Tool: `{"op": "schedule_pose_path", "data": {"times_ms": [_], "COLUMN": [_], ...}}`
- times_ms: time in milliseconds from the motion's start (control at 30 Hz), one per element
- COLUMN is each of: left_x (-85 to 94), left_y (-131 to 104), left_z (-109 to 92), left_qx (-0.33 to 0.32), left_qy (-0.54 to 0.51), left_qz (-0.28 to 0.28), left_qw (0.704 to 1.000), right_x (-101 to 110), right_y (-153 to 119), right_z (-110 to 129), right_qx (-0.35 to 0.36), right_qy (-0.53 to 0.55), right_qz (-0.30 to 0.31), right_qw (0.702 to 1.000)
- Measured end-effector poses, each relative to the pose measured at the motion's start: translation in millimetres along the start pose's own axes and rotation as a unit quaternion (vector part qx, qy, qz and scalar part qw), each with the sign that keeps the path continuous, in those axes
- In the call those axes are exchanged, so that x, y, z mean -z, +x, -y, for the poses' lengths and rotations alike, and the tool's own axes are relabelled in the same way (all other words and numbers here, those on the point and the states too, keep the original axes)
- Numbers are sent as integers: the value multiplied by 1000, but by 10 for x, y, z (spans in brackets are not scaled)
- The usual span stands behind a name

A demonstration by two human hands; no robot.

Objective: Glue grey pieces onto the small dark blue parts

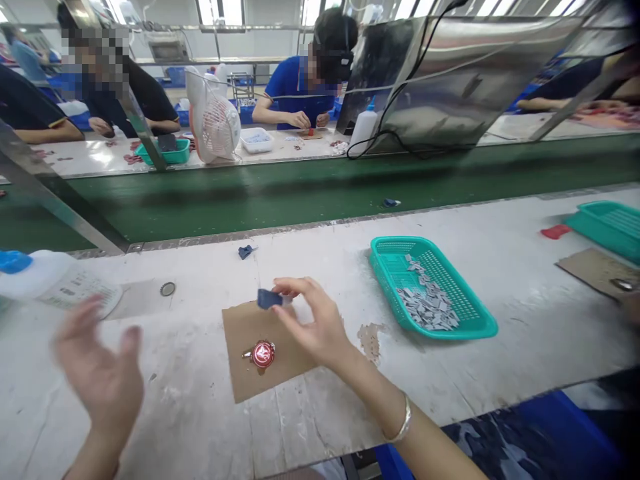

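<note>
My right hand (317,320) pinches a small dark blue piece (269,299) between thumb and fingers, above a brown cardboard sheet (295,363). What the piece is made of I cannot tell. On the cardboard lies a round red bottle cap (263,354) with a white emblem, a brownish wet-looking patch around its edge. My left hand (103,367), smeared by motion, is raised over the table at the left with thumb and fingers apart and nothing in it. Behind it a white bottle with a blue cap (55,280) lies tilted, partly covered by the fingers.
A green basket (487,327) with many small grey-white pieces stands to the right. Another dark blue piece (245,252) and a metal cap (168,289) lie on the white table (185,413). Beyond the green strip (280,200), co-workers sit by a fan (217,123).
</note>
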State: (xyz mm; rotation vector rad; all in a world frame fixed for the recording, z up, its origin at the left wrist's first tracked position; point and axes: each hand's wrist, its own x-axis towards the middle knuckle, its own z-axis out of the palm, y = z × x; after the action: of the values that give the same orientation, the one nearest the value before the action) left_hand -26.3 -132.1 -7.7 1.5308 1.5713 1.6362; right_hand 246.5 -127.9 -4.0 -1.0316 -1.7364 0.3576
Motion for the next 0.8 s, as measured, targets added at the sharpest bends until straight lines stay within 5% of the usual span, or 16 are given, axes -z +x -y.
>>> {"op": "schedule_pose_path", "data": {"times_ms": [67,133,233,300,367,400,467,533,633,800], "left_x": [-270,-493,-668,-683,-654,-636,-608,-604,-623,-627], "left_y": [-140,-202,-176,-118,-54,-27,11,23,14,19], "left_z": [-269,-482,-585,-510,-371,-293,-145,-25,100,171], "left_qx": [95,205,300,332,350,354,366,379,387,411], "left_qy": [-74,-154,-213,-219,-219,-222,-241,-268,-304,-352], "left_qz": [178,317,393,379,351,334,301,268,233,206], "left_qw": [977,913,843,836,841,845,847,844,839,816], "right_x": [-91,-153,-27,266,688,917,1339,1637,1805,1782], "right_y": [-3,6,11,-4,-35,-56,-101,-147,-212,-295], "right_z": [157,267,304,195,-33,-179,-483,-735,-936,-987], "right_qx": [79,124,113,57,-51,-134,-305,-355,-367,-356], "right_qy": [-26,-46,-52,-78,-174,-245,-385,-419,-435,-439], "right_qz": [23,43,96,112,64,31,42,74,108,113], "right_qw": [996,990,988,989,981,960,870,832,815,817]}}
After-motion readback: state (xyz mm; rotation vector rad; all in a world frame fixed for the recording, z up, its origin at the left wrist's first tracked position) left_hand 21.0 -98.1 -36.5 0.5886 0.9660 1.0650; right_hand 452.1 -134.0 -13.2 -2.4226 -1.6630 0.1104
